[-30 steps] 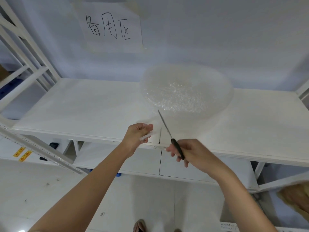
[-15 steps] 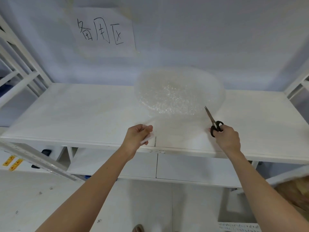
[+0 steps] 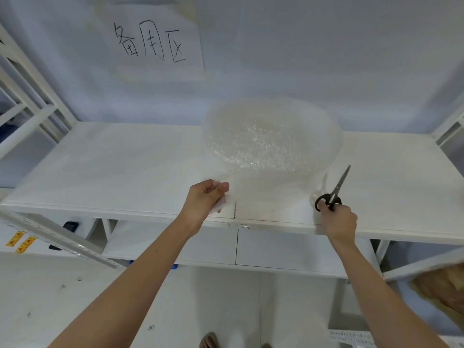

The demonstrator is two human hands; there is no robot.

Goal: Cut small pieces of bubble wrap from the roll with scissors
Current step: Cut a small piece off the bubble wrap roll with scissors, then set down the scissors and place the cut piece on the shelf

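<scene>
A pale, scuffed floor (image 3: 62, 297) runs under a smooth white shelf (image 3: 113, 167). At its front edge the left hand (image 3: 204, 199) pinches a translucent piece of bubble wrap (image 3: 221, 203); the right hand (image 3: 339, 221) grips black-handled scissors (image 3: 335, 190), blades closed. Behind sits the round, glistening bubble wrap roll (image 3: 271, 139), below a handwritten paper sign (image 3: 153, 43) on the wall.

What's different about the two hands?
The left hand pinches a crumpled bit of bubble wrap; the right hand holds black scissors. The left hand sits near the shelf's middle; the right hand is further right. Both hover at the front edge.
</scene>
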